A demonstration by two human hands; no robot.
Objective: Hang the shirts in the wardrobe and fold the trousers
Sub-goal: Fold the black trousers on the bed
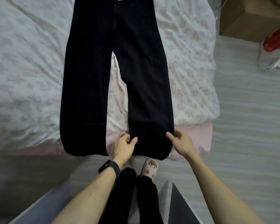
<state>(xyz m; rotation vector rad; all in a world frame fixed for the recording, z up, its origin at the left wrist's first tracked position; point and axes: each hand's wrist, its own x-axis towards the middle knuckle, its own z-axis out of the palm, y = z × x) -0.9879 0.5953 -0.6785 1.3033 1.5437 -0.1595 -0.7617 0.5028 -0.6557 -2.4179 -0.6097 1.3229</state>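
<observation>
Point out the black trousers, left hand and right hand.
black trousers (116, 34), head view, fabric above the crotch
left hand (124, 147), head view, back of hand
right hand (182, 141), head view, back of hand

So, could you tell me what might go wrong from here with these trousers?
The trousers overhang the bed edge at the hems, so a pull might drag them to the floor. The left hand and right hand both pinch one leg; the other leg lies splayed apart, so the fold may end up crooked.

Black trousers (116, 75) lie flat and unfolded on the bed — waist at the far end, legs spread slightly apart, both hems hanging over the near edge.
</observation>
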